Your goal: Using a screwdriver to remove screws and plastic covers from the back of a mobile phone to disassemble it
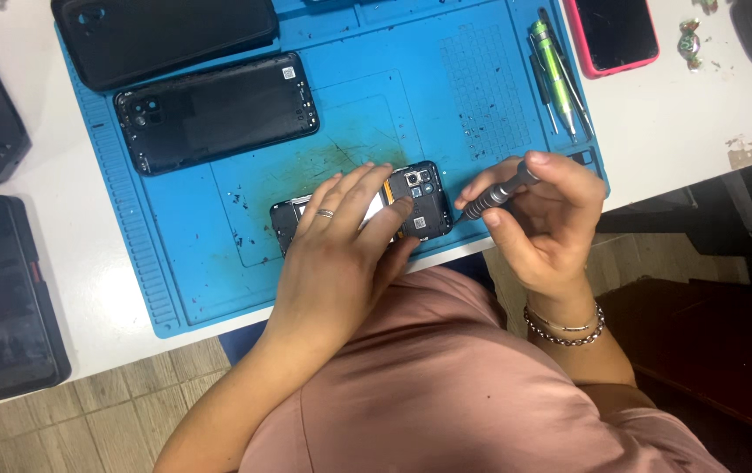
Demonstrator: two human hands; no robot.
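An opened black phone (pixel 424 203) lies with its insides showing on a blue work mat (pixel 218 254) near the table's front edge. My left hand (pixel 345 250) rests flat on it, fingers spread over its middle, a ring on one finger. My right hand (pixel 542 219) grips a grey precision screwdriver (pixel 500 193), its tip pointing down at the phone's right end near the camera module. A bead bracelet sits on my right wrist.
A black back cover (pixel 218 112) and another black phone (pixel 165 35) lie at the mat's far side. A green screwdriver (pixel 555 74) and tweezers rest at the mat's right edge. A pink-cased phone (pixel 614 35) is beyond. Dark devices (pixel 3 298) lie at left.
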